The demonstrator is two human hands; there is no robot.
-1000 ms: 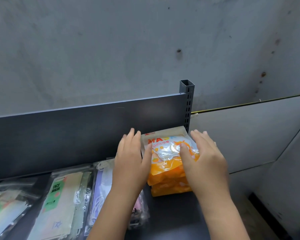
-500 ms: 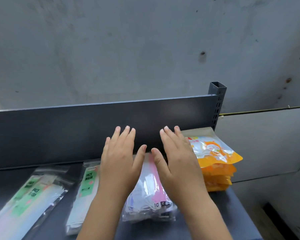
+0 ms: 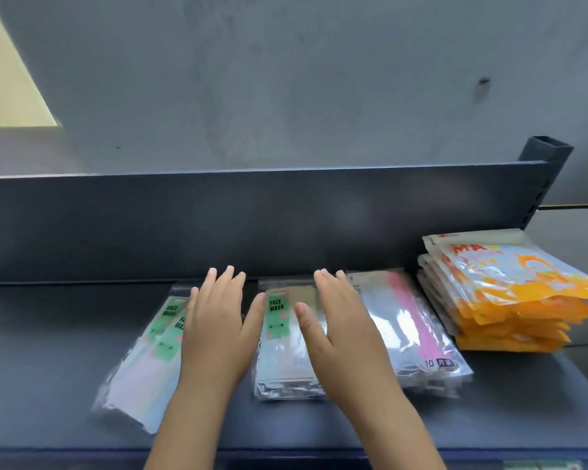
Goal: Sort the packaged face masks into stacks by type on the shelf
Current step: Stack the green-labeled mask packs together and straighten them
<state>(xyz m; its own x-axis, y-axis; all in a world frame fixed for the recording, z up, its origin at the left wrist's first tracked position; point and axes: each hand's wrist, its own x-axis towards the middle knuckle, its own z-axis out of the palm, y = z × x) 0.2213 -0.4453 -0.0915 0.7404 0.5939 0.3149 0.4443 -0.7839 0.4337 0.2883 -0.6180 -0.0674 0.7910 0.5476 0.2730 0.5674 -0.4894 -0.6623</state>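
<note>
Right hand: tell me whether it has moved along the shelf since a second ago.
Yes. The right hand has gone leftward, away from the shelf post and off the orange stack, and is now over the green-label pack.

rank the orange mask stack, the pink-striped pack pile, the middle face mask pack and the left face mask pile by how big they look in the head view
1. orange mask stack
2. pink-striped pack pile and left face mask pile: too alike to rank, both partly hidden by hands
3. middle face mask pack

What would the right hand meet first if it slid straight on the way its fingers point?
Probably the shelf's dark back panel: the right hand lies flat, fingers pointing at it, with nothing visible between, though depth is unclear.
</note>
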